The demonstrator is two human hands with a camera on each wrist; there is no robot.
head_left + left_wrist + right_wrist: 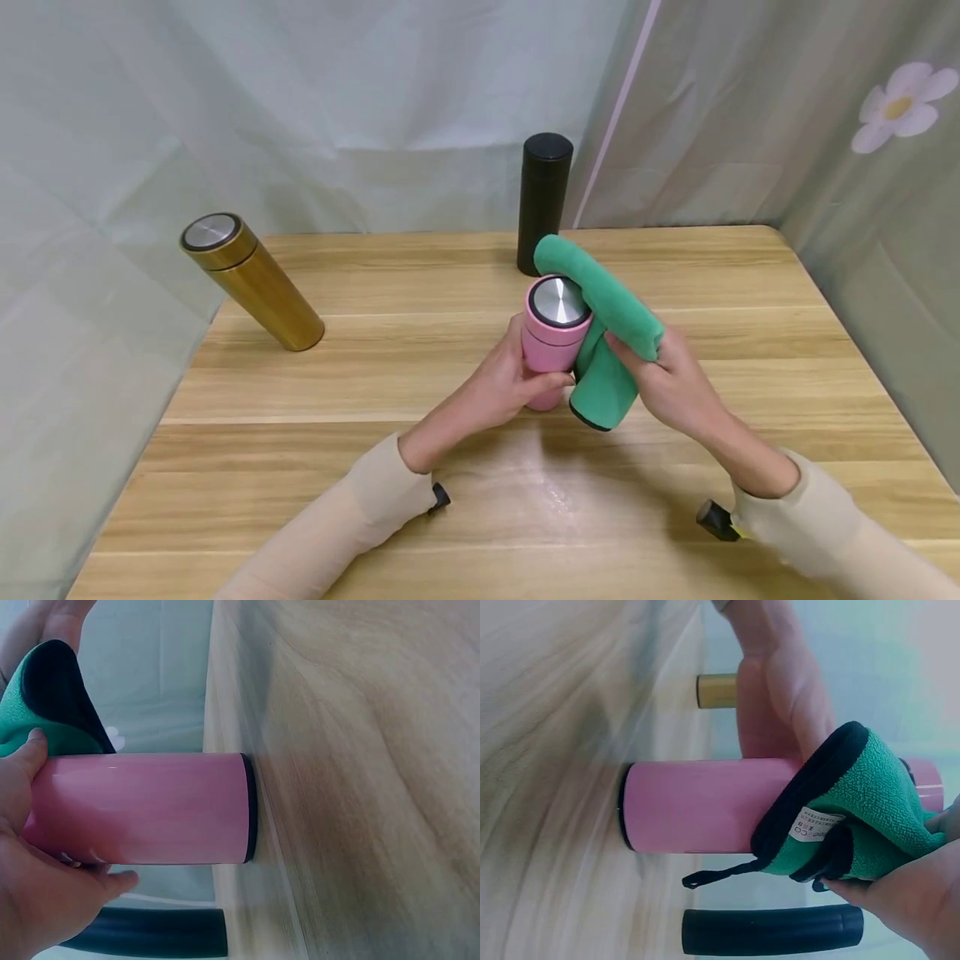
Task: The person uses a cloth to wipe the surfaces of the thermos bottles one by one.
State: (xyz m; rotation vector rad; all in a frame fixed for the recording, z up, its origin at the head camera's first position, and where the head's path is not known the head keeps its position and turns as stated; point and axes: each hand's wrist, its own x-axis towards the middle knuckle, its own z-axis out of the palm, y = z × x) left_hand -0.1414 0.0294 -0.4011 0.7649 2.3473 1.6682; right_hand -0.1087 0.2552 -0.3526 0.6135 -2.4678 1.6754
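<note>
"Okay, I'm only on the feeds from here. What has the left hand got?"

"It holds the pink bottle; I see thumb and fingers curled round the body, below the silver lid."

"And where do you place that bottle?"

"Upright, about midway between the left and right edges of the table, farther from the back edge than the black bottle. I can't tell for certain whether its base touches the wood."

"Now the right hand?"

"It grips a folded green cloth, which I see lying against the pink bottle's right side, up by the lid. My right wrist view also gives me dark trim, a white label with print too small to read, and a black loop pointing toward the table."

"Other bottles? I count two."

"Same on my side. The black one stands close to the back edge, around its middle, and the gold bottle is near the back left corner."

"Behind them I get a pale curtain."

"Yes, and I see a flower on it, beyond the table's right edge."
</note>
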